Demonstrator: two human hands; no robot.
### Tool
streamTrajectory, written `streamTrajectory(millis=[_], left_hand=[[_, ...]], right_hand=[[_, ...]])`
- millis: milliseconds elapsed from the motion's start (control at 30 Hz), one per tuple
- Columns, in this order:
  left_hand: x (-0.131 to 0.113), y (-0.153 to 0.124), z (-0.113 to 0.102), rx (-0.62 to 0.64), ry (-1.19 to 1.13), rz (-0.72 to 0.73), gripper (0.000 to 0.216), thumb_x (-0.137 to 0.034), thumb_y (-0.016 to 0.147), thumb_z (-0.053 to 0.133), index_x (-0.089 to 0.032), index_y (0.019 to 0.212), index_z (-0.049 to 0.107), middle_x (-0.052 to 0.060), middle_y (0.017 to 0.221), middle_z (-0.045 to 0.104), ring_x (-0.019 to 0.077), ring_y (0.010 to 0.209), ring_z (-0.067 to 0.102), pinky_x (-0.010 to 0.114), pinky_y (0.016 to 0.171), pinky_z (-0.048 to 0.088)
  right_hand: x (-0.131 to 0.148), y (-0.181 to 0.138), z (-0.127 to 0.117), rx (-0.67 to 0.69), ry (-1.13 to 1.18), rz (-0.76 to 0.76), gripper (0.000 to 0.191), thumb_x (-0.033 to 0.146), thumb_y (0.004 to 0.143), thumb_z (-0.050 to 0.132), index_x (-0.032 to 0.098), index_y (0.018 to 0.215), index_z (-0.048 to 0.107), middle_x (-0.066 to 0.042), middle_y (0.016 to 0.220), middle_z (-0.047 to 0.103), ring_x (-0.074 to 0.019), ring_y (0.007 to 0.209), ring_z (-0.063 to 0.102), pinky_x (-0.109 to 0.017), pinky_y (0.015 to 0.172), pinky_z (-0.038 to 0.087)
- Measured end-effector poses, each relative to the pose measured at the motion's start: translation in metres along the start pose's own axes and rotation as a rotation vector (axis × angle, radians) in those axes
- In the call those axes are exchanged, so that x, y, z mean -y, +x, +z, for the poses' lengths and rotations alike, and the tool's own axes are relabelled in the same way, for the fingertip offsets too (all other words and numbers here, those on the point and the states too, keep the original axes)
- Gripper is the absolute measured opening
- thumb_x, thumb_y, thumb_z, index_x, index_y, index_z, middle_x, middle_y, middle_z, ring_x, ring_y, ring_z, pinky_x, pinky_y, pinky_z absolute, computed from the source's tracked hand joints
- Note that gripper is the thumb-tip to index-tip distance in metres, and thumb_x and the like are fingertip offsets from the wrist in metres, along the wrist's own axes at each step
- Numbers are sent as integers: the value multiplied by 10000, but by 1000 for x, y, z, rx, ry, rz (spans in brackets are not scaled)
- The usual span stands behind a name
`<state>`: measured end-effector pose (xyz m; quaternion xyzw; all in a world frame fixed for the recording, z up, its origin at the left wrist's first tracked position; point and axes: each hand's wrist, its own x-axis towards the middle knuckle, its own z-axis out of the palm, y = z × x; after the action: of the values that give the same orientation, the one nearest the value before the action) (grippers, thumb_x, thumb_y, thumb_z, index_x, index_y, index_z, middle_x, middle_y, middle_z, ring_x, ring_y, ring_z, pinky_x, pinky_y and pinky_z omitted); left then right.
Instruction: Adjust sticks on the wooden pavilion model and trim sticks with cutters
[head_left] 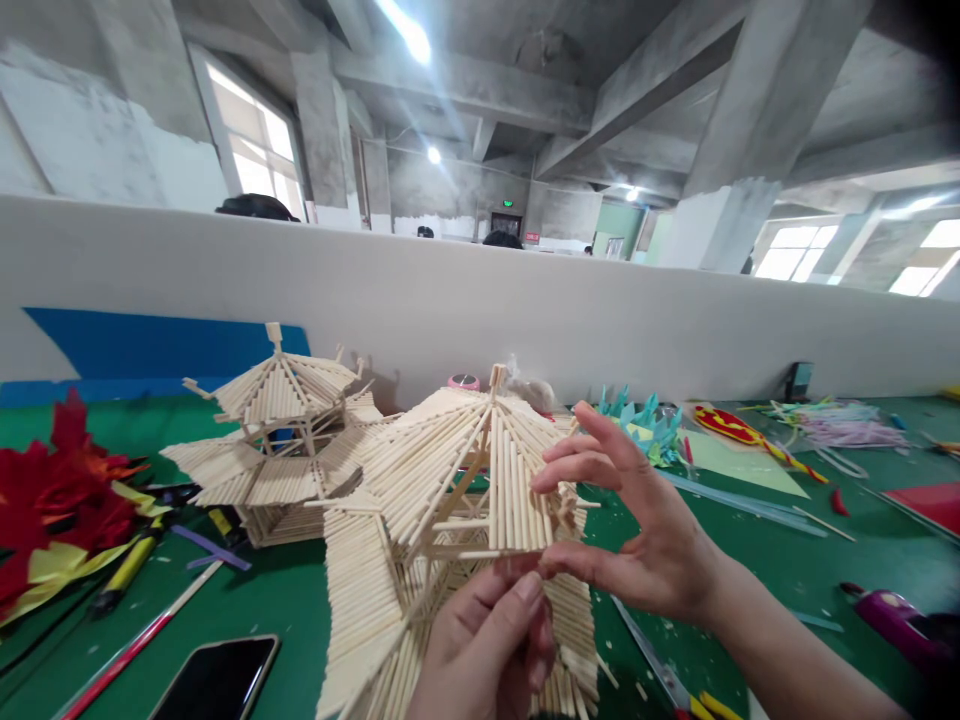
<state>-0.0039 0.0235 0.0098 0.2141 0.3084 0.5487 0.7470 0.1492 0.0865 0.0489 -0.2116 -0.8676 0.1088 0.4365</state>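
Stick pagoda model [457, 480] at table centre, lower edge cut off by the frame.
Left hand [487, 640] pinching its eave, fingertips partly hidden; right hand [637, 530] half-open, thumb and fingers on a roof panel. Second pagoda [277, 440] behind; phone [217, 680], red paper flower [60, 490] left.

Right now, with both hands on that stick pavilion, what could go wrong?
1. The right hand and left hand pinch thin sticks of the near pavilion model; too much pressure might snap one.
2. The second pavilion looks very close on the left; a shift could knock it.
3. The phone lies near the table edge.
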Motion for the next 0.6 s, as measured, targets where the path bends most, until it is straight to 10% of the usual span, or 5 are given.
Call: streamTrajectory(millis=[600], left_hand=[[-3,-1,7,-100,-24,-8,329,-236,422,877,-118,703,755,-12,494,555,54,468,490,158,463,360]], right_hand=[[5,-8,-4,-87,61,71,734,49,768,481,199,1401,142,-24,1011,628,-219,1054,503,-475,982,333]])
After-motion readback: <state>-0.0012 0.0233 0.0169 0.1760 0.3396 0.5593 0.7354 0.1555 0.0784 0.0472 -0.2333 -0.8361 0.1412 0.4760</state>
